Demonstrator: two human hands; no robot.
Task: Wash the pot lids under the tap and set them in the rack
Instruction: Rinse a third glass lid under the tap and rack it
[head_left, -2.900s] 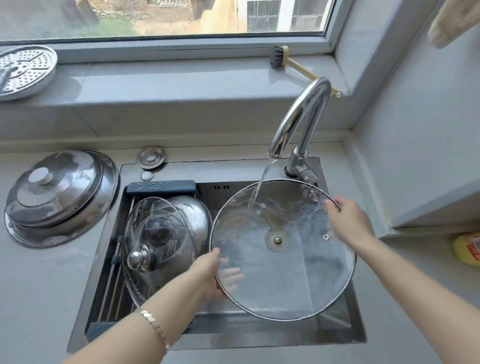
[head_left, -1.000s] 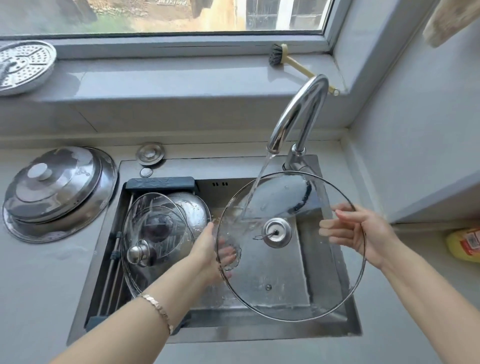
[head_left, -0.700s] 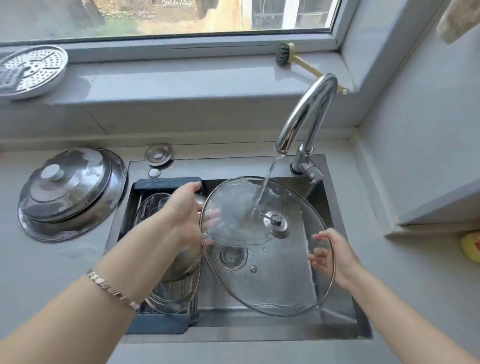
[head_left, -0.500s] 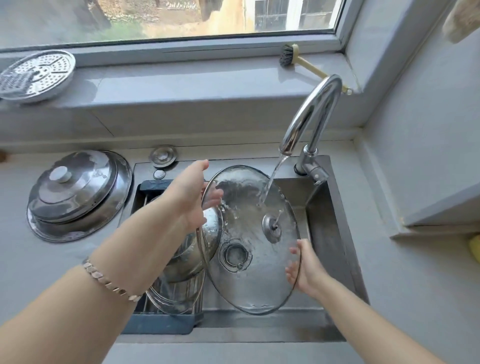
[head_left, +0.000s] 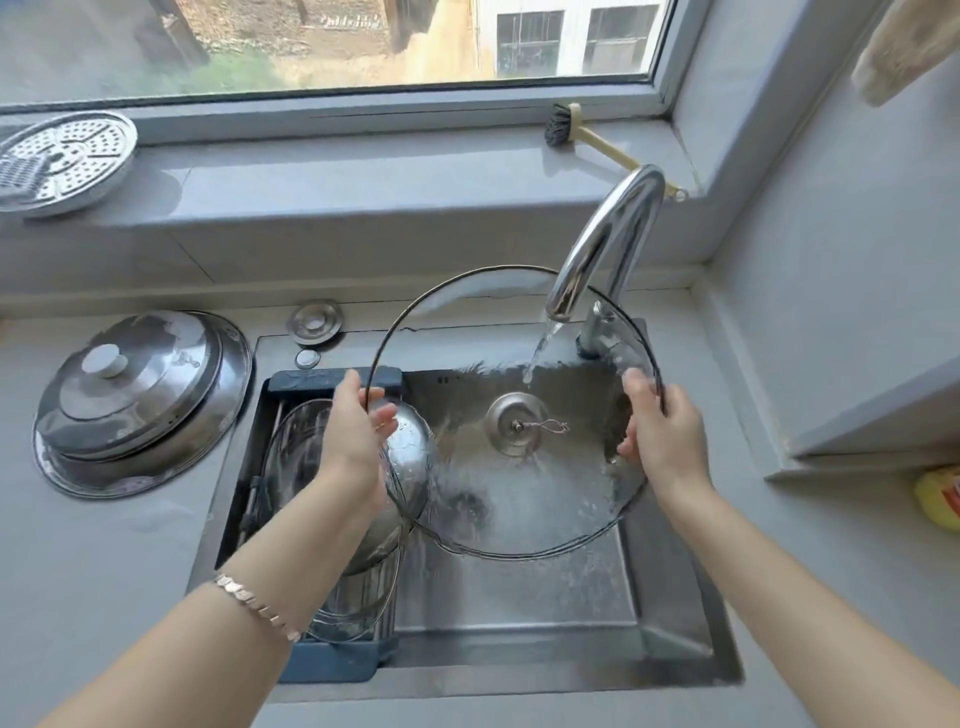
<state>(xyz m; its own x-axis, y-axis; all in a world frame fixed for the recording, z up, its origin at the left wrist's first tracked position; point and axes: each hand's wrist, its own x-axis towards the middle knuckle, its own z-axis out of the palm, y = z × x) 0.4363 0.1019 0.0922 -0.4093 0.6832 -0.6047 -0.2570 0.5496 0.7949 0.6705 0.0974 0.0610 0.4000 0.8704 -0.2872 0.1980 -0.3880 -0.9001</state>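
Glass lid (head_left: 519, 499): large, round, metal-rimmed, with a metal centre knob (head_left: 516, 424). Held tilted over the sink (head_left: 670, 623), its upper edge raised toward the tap (head_left: 605, 244). Water runs from the spout and lands on the glass just above the knob; the lower half is wet and streaked.

Left hand (head_left: 353, 436): grip closed on the lid's left rim, thumb on the near face, fingers behind the glass. A bracelet (head_left: 254, 605) sits on that wrist.

Right hand (head_left: 665, 431): grip closed on the lid's right rim, fingers curled round the edge.

Rack (head_left: 332, 660): dark blue frame set in the left part of the sink. It holds other lids (head_left: 296, 457), glass and steel, standing on edge and overlapping; their number cannot be told. The held lid's lower left edge crosses in front of them; contact cannot be told.

Bench (head_left: 104, 571): grey, around the sink. On it, left of the sink, a steel lid (head_left: 130, 395) with a pale knob rests on a wider steel dish. A sink plug (head_left: 315, 322) lies behind the rack.

Sill (head_left: 363, 176): a perforated steamer plate (head_left: 62, 161) at far left, a brush (head_left: 566, 127) at right behind the tap.

Far right: a yellow item (head_left: 940, 499), partly out of frame.
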